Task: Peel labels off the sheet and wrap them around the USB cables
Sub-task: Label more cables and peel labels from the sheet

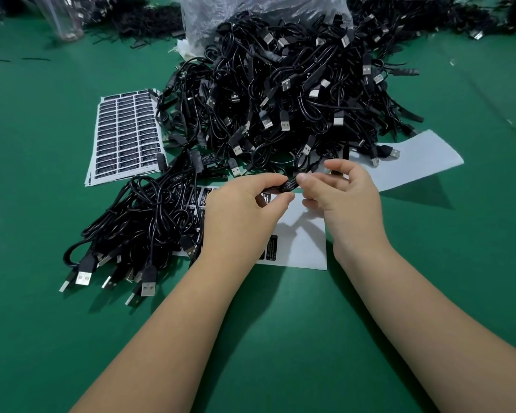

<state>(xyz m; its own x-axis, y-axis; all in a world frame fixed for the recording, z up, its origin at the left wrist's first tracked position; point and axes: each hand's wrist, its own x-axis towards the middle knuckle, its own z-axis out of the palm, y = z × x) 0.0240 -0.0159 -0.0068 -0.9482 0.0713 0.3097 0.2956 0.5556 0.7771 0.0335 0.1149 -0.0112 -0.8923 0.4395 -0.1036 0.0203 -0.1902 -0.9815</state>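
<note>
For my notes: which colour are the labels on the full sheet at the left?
Black with white print, on white backing sheet; head view.

Green table. On it: large heap of black USB cables toward the far edge; smaller cable bundle at left; full label sheets left of the heap; part-used label sheet at centre; blank white backing sheet at right.

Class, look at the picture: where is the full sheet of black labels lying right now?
In the head view, the full label sheet lies flat on the green table at centre-left, beside the left edge of the big cable pile, beyond the smaller cable bundle.
</note>
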